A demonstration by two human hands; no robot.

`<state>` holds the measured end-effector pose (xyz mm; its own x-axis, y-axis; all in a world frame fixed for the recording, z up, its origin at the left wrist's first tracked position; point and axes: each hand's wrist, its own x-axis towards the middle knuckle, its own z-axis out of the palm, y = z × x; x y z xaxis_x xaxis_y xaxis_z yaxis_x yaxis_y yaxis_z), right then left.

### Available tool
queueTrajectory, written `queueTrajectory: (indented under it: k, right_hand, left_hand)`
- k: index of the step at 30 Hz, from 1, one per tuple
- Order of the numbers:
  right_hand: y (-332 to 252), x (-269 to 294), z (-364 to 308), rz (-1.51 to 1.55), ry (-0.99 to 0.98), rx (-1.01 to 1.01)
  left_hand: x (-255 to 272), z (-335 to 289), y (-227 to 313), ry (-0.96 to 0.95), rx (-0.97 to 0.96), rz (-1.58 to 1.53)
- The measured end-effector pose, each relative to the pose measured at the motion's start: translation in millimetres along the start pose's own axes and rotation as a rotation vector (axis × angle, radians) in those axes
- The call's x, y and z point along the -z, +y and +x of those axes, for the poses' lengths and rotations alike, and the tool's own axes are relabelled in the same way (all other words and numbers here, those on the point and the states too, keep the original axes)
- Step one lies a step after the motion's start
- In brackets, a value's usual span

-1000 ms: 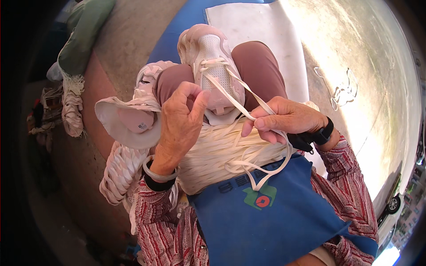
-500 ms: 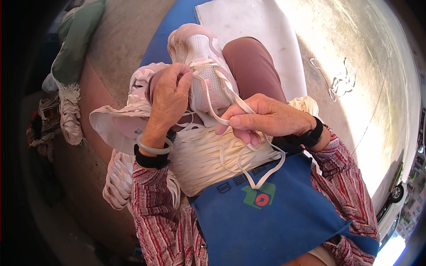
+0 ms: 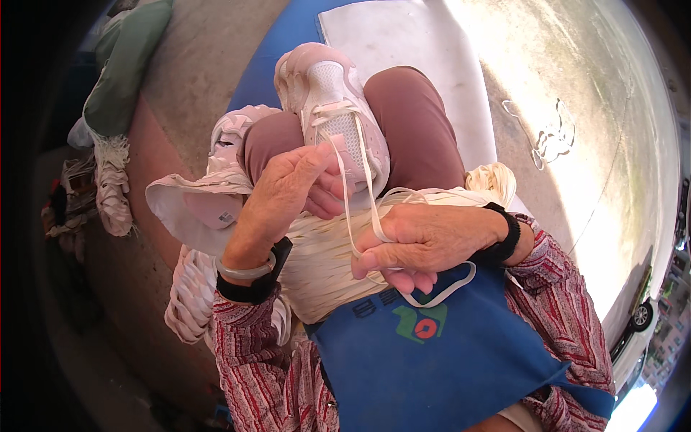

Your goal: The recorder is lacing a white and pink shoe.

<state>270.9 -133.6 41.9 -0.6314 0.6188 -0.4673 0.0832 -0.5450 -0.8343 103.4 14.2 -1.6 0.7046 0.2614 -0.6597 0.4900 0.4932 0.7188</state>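
A pale pink and white sneaker (image 3: 327, 83) rests between my knees, its lace partly threaded through the upper eyelets. The two loose ends of the cream shoelace (image 3: 373, 191) run from the shoe toward me. My right hand (image 3: 428, 237) is closed around these ends, and a loop hangs below it over the blue apron (image 3: 432, 374). Beside the lace, over the near left part of the shoe, my left hand (image 3: 299, 180) has its thumb and fingers apart, holding nothing. A thick bundle of cream laces (image 3: 317, 270) lies across my lap beneath both hands.
More pink and white sneakers (image 3: 234, 133) and a white shoe part (image 3: 183, 198) sit left of my knee. A loose white lace (image 3: 554, 140) lies on the floor at right. A green cloth bundle (image 3: 126, 79) stands far left, a white sheet (image 3: 403, 36) ahead.
My right hand has pulled the lace nearer to me and lower, drawing its ends straighter. The left hand has moved away from the eyelets toward me, and its fingers have opened.
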Motion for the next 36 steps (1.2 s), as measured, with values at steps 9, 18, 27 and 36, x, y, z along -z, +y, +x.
queueTrajectory:
  k: [9,18,27,36]
  right_hand:
    - [37.7,10.1,4.9,-0.649,0.555,0.375]
    - [32.6,58.8,53.8,-0.949,1.271,0.397]
    - [28.0,76.7,52.6,-0.632,0.953,0.252]
    - [46.4,82.0,56.1,-0.776,1.104,0.305]
  left_hand:
    - [-15.3,4.6,-21.5,0.036,-0.126,-0.066]
    - [-13.6,5.6,-19.2,0.491,-0.568,0.860]
    - [-8.0,6.5,-33.6,0.525,-0.533,1.149]
    - [-5.0,-12.0,-40.2,0.506,-0.696,1.063]
